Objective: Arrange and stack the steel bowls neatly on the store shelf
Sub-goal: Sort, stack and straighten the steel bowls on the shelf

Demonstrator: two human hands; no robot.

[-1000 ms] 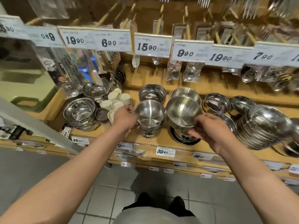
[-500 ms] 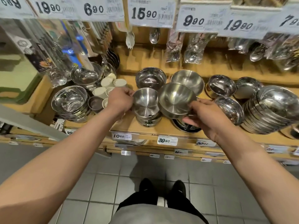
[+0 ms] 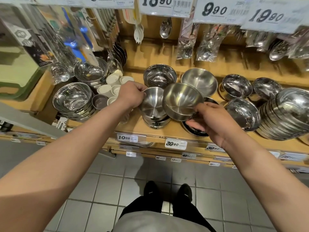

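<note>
My left hand (image 3: 131,94) grips the left rim of a steel bowl (image 3: 153,103) that sits on top of a short stack (image 3: 156,122) at the front of the wooden shelf (image 3: 173,131). My right hand (image 3: 211,121) holds a second steel bowl (image 3: 181,100) by its near edge, tilted and raised, overlapping the right side of the first bowl. Below my right hand a dark round base (image 3: 194,131) shows on the shelf. Behind stand a shiny deep bowl (image 3: 159,77) and a matte bowl (image 3: 199,81).
A stack of wide steel bowls (image 3: 73,100) and white cups (image 3: 112,86) stand at the left. Shiny bowls (image 3: 237,86) and a leaning row of plates (image 3: 287,114) fill the right. Packaged cutlery (image 3: 187,42) hangs above, under price tags (image 3: 217,10). Tiled floor lies below.
The view has tilted down and closer to the shelf. My right hand has brought its bowl left, overlapping the bowl under my left hand. My left hand keeps its grip on the stack's top bowl.
</note>
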